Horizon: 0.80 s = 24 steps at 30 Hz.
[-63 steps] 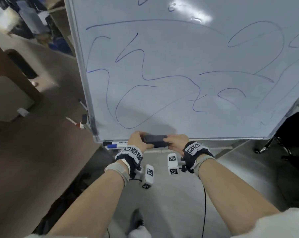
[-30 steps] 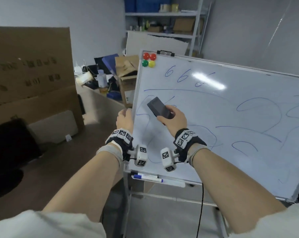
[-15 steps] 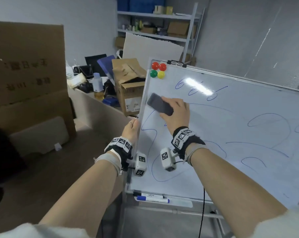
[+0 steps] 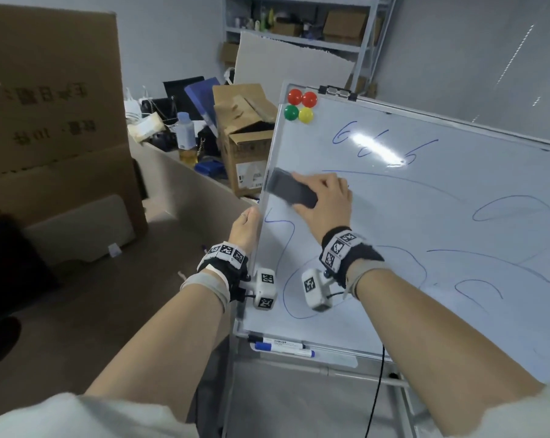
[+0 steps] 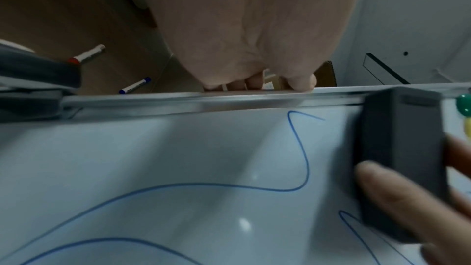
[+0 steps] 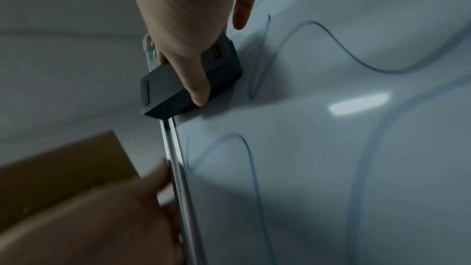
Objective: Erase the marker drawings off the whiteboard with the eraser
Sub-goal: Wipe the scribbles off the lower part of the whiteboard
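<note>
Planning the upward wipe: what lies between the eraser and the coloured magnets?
Head view: only bare whiteboard between the eraser and the magnets; no marker lines there.

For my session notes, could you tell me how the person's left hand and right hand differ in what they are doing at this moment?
The left hand grips the whiteboard by its left frame edge, while the right hand holds the dark eraser. The left hand sits off the writing surface; the right hand presses the eraser flat on it, near the upper left corner. The left hand is lower than the right hand. Both wear marker-tagged wristbands.
</note>
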### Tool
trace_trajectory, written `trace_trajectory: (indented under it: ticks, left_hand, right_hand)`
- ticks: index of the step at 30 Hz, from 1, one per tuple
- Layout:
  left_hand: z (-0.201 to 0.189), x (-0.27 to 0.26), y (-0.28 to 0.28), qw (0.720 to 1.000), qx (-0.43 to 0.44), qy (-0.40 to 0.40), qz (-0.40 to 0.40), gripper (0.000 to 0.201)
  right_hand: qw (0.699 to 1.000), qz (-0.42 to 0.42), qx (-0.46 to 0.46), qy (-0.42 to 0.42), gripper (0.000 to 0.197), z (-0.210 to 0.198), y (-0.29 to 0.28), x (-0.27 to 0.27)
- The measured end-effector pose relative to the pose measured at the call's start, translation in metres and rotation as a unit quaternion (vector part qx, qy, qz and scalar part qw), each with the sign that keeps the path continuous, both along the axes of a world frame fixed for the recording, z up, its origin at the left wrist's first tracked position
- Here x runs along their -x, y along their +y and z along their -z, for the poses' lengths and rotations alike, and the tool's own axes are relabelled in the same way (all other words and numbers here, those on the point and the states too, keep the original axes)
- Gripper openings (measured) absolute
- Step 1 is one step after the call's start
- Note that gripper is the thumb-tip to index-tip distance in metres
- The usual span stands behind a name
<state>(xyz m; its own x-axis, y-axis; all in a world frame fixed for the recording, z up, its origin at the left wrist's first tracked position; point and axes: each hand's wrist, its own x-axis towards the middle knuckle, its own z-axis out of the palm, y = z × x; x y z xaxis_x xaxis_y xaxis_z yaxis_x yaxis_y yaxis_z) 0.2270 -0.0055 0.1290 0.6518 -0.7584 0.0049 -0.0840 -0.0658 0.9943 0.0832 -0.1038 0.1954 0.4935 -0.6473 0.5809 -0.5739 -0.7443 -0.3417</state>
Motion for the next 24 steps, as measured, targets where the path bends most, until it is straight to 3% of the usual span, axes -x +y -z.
trace_trajectory:
  ticks: [3,6,10,12,16,18,24]
  left_hand:
    - [0.01,0.0,0.007,0.979,0.003,0.2,0.034,0.076]
    - [0.015,0.003,0.016,0.962,-0.012,0.272,0.021,0.091]
    - [0.025,0.008,0.023,0.961,-0.022,0.277,-0.004,0.091]
    - [0.031,0.01,0.027,0.965,-0.034,0.258,-0.018,0.09]
    - [0.045,0.016,0.039,0.966,-0.052,0.251,-0.026,0.089]
    - [0.05,0.02,0.041,0.967,-0.05,0.248,-0.033,0.091]
    - [0.072,0.02,0.042,0.971,-0.083,0.204,-0.095,0.097]
  right_hand:
    - [0.996,-0.041,-0.003,0.082,0.06,0.054,0.015,0.008]
    - [0.991,-0.059,0.006,0.117,0.06,0.058,0.017,0.012]
    - [1.0,-0.003,0.017,0.013,0.06,0.019,0.004,-0.002]
    - [1.0,0.002,0.001,-0.017,0.06,0.023,0.01,-0.008]
    - [0.994,-0.06,0.019,0.09,0.06,0.079,0.036,-0.001]
    - [0.988,-0.072,0.042,0.126,0.061,0.085,0.037,0.002]
    - [0.999,0.003,0.036,0.009,0.063,0.042,0.01,-0.001]
